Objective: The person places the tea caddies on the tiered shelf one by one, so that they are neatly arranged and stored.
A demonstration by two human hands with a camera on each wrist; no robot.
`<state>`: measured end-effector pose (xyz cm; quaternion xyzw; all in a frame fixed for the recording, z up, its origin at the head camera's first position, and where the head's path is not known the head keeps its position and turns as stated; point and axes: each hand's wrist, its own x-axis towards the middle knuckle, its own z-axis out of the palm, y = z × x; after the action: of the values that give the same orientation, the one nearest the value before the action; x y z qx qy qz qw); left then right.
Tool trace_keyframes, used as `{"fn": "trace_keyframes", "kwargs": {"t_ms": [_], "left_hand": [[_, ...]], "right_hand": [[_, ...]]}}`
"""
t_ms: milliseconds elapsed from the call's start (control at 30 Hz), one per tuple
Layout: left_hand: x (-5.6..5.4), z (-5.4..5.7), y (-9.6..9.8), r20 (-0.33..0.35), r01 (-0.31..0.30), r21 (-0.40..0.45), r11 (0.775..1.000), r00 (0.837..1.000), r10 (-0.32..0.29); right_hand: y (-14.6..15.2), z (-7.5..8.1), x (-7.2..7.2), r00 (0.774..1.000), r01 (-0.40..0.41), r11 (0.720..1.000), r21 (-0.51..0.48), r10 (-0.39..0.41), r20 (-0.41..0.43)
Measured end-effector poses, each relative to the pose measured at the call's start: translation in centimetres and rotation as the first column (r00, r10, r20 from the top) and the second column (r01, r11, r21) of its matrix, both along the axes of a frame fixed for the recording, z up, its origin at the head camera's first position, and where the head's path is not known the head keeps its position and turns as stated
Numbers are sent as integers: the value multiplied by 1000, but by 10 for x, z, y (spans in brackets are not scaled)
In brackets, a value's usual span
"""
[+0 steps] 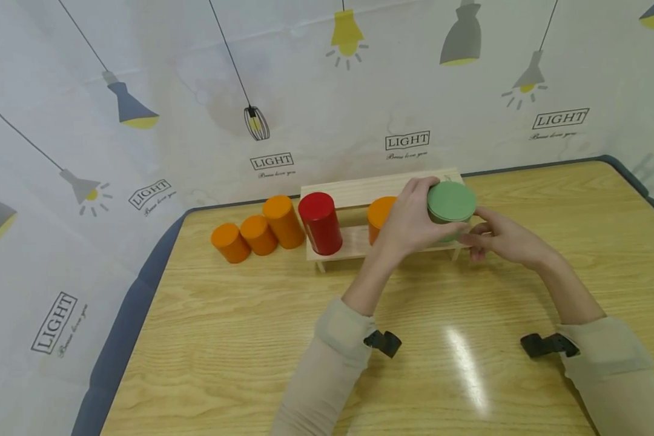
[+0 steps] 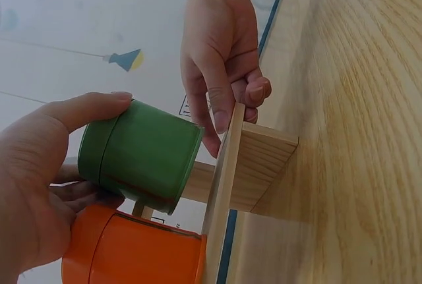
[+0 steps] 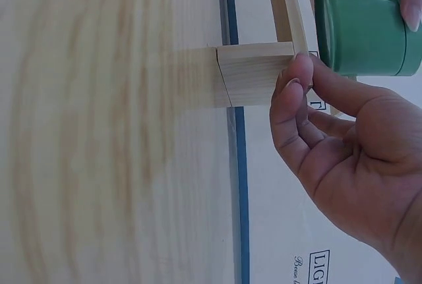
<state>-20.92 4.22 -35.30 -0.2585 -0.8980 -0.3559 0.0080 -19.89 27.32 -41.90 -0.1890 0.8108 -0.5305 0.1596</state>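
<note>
My left hand (image 1: 409,224) grips a green lidded canister (image 1: 452,201), thumb on one side and fingers round the other. In the left wrist view the canister (image 2: 148,155) is slightly tilted, its base close over the front board of a two-tier wooden shelf (image 1: 353,241). At that board's right end, my right hand (image 1: 509,242) pinches the edge between thumb and curled fingers, as the right wrist view shows. An orange canister (image 1: 379,219) stands on the board just left of the green one, partly hidden by my left hand. Farther left on it stands a taller red canister (image 1: 321,224).
Left of the shelf, three orange canisters of rising height stand in a row on the wood table: a short one (image 1: 231,243), a middle one (image 1: 258,235) and a tall one (image 1: 284,222). A lamp-print curtain (image 1: 332,103) hangs directly behind the table.
</note>
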Motion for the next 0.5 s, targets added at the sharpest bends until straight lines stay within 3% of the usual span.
{"fn": "trace_keyframes", "kwargs": {"t_ms": [500], "left_hand": [[-2, -4, 2, -65, -3, -165, 986, 998, -8]], "right_hand": [[-2, 1, -1, 1000, 13, 1000, 4, -14, 26]]}}
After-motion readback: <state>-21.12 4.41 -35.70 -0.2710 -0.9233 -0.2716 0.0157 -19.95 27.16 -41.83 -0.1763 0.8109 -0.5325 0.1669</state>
